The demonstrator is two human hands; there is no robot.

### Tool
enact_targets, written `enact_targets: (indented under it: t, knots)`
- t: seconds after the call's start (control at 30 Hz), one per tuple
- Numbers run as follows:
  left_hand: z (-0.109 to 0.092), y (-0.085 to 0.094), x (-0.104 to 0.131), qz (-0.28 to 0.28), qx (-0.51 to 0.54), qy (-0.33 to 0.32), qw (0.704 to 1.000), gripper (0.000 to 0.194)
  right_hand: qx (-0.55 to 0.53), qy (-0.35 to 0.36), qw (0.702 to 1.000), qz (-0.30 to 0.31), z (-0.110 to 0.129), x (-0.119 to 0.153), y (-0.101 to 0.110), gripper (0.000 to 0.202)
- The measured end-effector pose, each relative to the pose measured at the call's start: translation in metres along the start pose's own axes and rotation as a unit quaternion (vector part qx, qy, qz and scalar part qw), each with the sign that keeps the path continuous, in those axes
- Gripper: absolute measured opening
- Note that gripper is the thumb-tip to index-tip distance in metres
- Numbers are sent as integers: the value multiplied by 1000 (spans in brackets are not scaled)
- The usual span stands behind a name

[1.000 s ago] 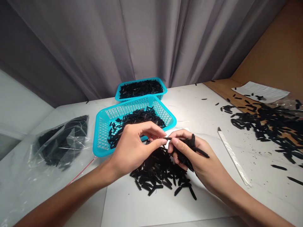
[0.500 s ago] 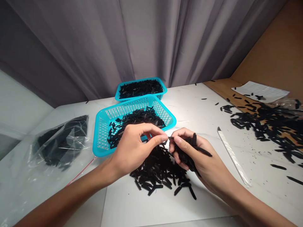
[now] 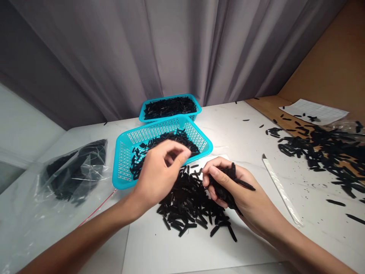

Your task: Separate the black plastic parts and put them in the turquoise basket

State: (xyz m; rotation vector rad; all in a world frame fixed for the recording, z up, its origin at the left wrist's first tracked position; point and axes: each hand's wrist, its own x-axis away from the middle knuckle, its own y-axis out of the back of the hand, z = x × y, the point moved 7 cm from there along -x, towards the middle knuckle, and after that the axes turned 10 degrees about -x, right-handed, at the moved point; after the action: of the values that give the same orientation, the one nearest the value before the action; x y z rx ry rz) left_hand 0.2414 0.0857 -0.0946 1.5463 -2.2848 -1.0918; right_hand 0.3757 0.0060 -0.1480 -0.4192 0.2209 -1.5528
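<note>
My left hand [image 3: 161,173] hovers over the near edge of the front blue basket [image 3: 121,180], thumb and fingertips pressed together; whatever they may hold is hidden. Many small black strips fill part of that basket. To the right, my right hand [image 3: 232,184] is closed around a bunch of black strips [image 3: 222,190], some poking out past the thumb. Below and between both hands lies a loose pile of black strips [image 3: 188,207] on a white board [image 3: 159,251].
A second blue basket [image 3: 171,108] full of black strips stands behind. At left lies a clear bag [image 3: 76,171] of dark pieces. A white-handled knife [image 3: 281,190] rests at right, near scattered black strips [image 3: 316,144] and a paper sheet [image 3: 322,112].
My left hand has moved left and up, away from my right fingertips, toward the front basket. My right hand stays nearly in place, still around its bunch.
</note>
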Motion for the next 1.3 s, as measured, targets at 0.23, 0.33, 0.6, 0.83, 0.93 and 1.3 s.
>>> enact_targets:
  t: [0.23,0.33,0.6,0.83,0.93,1.3]
  knots:
    - [-17,-5,8,0,-32,-124,992,40,161,-29,986,36,-10,0,-4,27]
    - [-32,-23,21,111,0,-204,973,27,228,33,970,78,-5,4,-13,20]
    - [-24,-19,16,79,4,-151,985,4,134,-44,987,73,-7,3,-11,16]
    - [-15,-11,8,57,-39,-89,994,4,72,-45,996,29,-6,0,-1,27]
    - [-15,-12,9,63,-34,-93,993,6,56,-36,998,18,-5,-1,0,26]
    - [-16,-12,9,55,-35,-99,993,7,-10,-21,1000,4,-3,-3,4,20]
